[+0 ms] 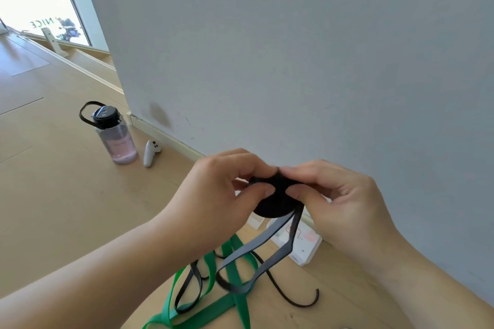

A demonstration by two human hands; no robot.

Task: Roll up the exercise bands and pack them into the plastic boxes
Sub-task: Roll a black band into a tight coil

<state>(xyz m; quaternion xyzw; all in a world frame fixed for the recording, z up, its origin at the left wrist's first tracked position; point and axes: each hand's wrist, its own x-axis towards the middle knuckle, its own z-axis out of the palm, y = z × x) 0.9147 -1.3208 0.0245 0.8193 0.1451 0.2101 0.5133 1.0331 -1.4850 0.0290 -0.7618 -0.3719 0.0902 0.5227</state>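
A black exercise band is partly wound into a flat round roll (pixel 274 199) that I hold up in front of the wall. My left hand (pixel 227 195) pinches the roll's left side and my right hand (pixel 339 200) pinches its right side. The band's loose tail (pixel 256 254) hangs from the roll down to the floor. A green band (pixel 232 288) lies spread on the wooden floor beneath, tangled with more black band loops (pixel 291 294). A white plastic box (pixel 304 246) sits against the wall, partly hidden behind my hands.
A clear water bottle (pixel 115 139) with a black lid and pink liquid stands on the floor at left, beside a white handheld controller (pixel 151 152). A grey wall (pixel 294 61) rises straight ahead. Wooden floor (pixel 53 208) stretches to the left.
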